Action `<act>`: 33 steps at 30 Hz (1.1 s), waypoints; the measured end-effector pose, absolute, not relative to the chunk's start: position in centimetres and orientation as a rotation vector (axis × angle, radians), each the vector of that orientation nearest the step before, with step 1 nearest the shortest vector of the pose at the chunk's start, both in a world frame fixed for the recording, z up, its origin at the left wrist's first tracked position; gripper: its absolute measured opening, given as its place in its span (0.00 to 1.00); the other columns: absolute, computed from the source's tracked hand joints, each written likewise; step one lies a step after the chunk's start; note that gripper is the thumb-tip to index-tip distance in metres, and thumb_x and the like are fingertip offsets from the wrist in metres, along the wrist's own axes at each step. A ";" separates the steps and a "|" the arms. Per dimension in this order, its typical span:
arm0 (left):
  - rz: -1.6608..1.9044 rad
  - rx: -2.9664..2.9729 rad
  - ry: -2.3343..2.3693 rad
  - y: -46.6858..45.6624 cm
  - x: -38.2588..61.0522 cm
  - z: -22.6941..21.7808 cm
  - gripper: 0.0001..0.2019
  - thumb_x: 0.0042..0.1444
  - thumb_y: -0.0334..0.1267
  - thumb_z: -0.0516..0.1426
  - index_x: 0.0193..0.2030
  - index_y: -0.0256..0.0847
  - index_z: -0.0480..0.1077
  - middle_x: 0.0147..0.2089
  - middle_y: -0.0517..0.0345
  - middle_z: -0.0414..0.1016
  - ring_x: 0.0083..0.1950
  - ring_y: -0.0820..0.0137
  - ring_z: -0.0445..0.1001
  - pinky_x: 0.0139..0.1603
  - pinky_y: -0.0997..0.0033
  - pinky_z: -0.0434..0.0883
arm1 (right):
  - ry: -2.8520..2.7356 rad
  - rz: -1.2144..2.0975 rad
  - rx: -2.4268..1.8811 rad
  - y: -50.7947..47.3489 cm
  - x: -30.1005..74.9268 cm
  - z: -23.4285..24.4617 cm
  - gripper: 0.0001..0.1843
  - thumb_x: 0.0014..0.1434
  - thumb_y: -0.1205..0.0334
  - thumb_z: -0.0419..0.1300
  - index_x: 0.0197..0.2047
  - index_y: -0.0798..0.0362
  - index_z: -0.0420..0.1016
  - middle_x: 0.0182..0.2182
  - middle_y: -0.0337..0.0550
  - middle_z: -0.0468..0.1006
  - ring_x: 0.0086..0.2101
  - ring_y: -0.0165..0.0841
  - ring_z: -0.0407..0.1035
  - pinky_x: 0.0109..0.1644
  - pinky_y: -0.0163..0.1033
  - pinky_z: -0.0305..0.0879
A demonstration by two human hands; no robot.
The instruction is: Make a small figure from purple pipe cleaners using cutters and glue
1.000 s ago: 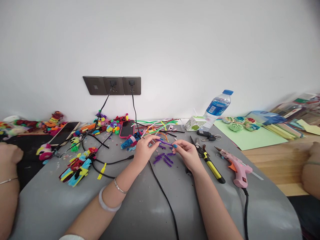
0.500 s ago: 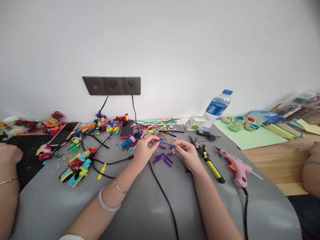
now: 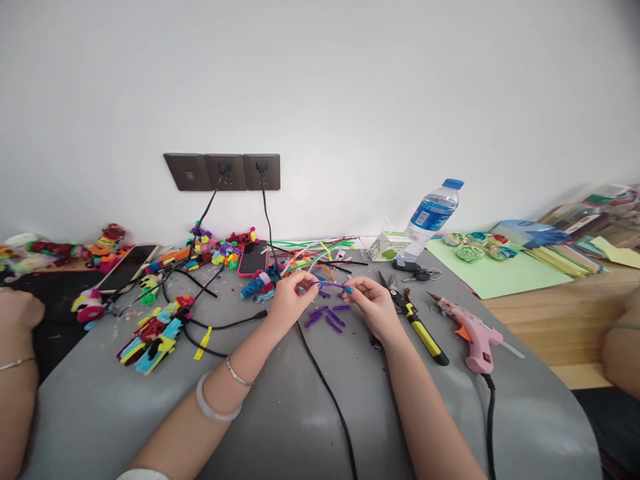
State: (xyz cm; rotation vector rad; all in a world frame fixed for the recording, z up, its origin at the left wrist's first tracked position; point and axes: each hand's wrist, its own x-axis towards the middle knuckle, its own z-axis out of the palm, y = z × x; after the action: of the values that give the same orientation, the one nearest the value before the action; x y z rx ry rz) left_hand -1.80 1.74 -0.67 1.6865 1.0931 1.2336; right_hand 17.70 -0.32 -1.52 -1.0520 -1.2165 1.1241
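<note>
A thin purple pipe cleaner [image 3: 331,285] is stretched between my two hands above the grey table. My left hand [image 3: 294,297] pinches its left end between thumb and fingers. At the other end, my right hand [image 3: 374,307] pinches it the same way. Just below, several short folded purple pipe-cleaner pieces [image 3: 327,317] lie in a loose group on the table. Behind my hands are loose pipe cleaners [image 3: 320,250] in several colours. Close by my right hand lie yellow-and-black pliers [image 3: 423,332].
A pink glue gun [image 3: 477,343] lies at right, its cord running to the front edge. A tilted water bottle [image 3: 431,217], drink carton [image 3: 387,247] and keys [image 3: 425,274] stand behind. Pipe-cleaner figures [image 3: 155,337], black cables and phones [image 3: 253,258] fill the left. Other people's arms [image 3: 17,373] show at both sides.
The purple pipe cleaner between my hands has gone from slanting down to the right to lying nearly level. Both hands keep their pinch and have barely moved.
</note>
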 end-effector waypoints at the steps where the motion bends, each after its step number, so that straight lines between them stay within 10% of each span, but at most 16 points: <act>1: 1.233 1.654 1.076 1.8 -1.8 -0.7 0.05 0.53 0.36 0.59 0.35 0.38 0.75 0.33 0.57 0.76 0.28 0.73 0.73 0.27 0.75 0.70 | -1.224 1.121 -1.062 -0.3 17.7 -1.5 0.18 0.50 0.44 0.69 0.33 0.50 0.76 0.25 0.39 0.76 0.26 0.32 0.70 0.35 0.39 0.71; 33: 1.219 1.461 1.031 2.3 -2.0 -0.9 0.11 0.50 0.44 0.62 0.32 0.37 0.74 0.30 0.56 0.73 0.31 0.70 0.70 0.29 0.73 0.71 | -1.406 1.172 -1.074 -0.5 17.5 -1.1 0.18 0.52 0.45 0.67 0.29 0.51 0.73 0.23 0.39 0.74 0.25 0.31 0.67 0.33 0.38 0.68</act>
State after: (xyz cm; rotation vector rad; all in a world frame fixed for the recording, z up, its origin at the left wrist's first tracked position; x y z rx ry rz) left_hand -1.96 2.32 -0.91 1.4608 1.0312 1.2191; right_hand 17.52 -0.48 -1.07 -1.0741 -1.4058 1.1723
